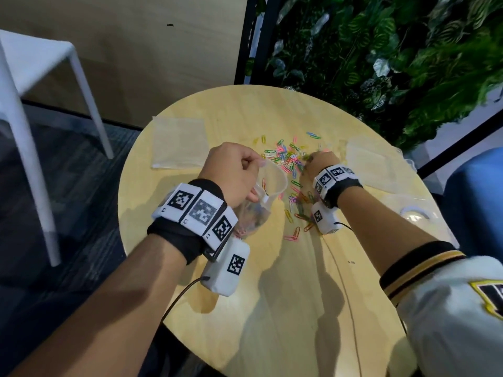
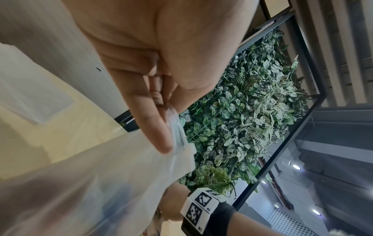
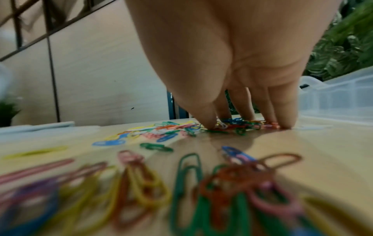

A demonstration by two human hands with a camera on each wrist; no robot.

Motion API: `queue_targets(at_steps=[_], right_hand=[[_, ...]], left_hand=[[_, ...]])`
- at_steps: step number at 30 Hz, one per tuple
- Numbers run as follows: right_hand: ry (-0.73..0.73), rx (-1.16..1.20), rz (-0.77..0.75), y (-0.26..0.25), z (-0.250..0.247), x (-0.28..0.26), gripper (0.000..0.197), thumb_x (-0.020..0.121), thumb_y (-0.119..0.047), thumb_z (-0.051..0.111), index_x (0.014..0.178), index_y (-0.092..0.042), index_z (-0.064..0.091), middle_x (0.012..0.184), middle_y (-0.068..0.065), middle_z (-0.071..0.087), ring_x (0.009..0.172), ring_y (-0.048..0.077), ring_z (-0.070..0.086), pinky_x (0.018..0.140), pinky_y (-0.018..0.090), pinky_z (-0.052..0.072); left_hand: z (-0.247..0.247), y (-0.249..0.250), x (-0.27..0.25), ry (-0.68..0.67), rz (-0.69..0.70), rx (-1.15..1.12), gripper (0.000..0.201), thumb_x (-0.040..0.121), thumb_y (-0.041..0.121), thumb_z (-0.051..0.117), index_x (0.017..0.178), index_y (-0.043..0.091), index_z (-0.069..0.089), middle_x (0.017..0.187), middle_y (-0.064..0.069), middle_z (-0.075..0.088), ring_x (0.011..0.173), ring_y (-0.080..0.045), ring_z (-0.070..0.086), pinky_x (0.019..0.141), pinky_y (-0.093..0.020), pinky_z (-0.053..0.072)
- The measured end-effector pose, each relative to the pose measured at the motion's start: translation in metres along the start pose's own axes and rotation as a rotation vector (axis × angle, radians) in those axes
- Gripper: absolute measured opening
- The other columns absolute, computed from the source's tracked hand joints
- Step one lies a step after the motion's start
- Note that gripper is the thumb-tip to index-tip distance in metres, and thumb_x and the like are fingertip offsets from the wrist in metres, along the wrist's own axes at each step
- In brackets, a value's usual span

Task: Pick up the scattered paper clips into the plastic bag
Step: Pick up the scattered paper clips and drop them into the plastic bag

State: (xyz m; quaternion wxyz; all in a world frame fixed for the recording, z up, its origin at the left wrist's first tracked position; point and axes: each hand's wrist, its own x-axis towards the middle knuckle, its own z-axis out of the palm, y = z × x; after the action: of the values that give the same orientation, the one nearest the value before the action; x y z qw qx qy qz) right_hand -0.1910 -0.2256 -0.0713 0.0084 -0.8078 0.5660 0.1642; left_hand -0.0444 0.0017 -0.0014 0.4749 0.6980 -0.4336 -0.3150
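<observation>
Colourful paper clips (image 1: 285, 156) lie scattered across the middle of a round wooden table (image 1: 285, 281). My left hand (image 1: 234, 170) pinches the rim of a clear plastic bag (image 1: 261, 202), which hangs open just above the table with several clips inside. The left wrist view shows a finger (image 2: 155, 127) and the thumb clamped on the bag's edge (image 2: 179, 137). My right hand (image 1: 321, 161) reaches down into the clip pile. Its straight fingertips (image 3: 284, 123) and thumb rest on the table around a small cluster of clips (image 3: 238, 126). More clips (image 3: 187, 183) lie blurred near the wrist.
Two more flat plastic bags lie on the table, one at the far left (image 1: 179, 142) and one at the far right (image 1: 375, 161). A clear plastic box (image 1: 413, 213) stands at the right edge. A plant wall (image 1: 381, 63), white chair (image 1: 32, 77) and blue seat (image 1: 479, 200) surround the table.
</observation>
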Motion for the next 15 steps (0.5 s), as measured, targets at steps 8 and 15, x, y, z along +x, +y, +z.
queue_targets(at_steps=[8,15], right_hand=[[0.105,0.038,0.000,0.002,-0.005,-0.039,0.023,0.091,-0.005,0.050,0.095,0.000,0.072,0.082,0.012,0.061,0.072,0.027,0.056,0.065,0.028,0.048],[-0.060,1.441,0.197,0.054,0.007,-0.068,0.027,0.082,-0.011,0.073,0.106,-0.001,0.070,0.104,0.013,0.071,0.101,0.028,0.069,0.079,0.029,0.059]], left_hand=[[0.006,0.006,-0.005,-0.015,0.031,0.036,0.016,0.096,0.013,0.058,0.096,0.012,0.074,0.071,-0.006,0.072,0.049,-0.016,0.070,0.053,-0.029,0.060],[0.011,0.008,-0.011,-0.017,0.024,0.041,0.017,0.096,0.011,0.057,0.095,0.011,0.074,0.075,-0.006,0.072,0.051,-0.020,0.071,0.053,-0.031,0.061]])
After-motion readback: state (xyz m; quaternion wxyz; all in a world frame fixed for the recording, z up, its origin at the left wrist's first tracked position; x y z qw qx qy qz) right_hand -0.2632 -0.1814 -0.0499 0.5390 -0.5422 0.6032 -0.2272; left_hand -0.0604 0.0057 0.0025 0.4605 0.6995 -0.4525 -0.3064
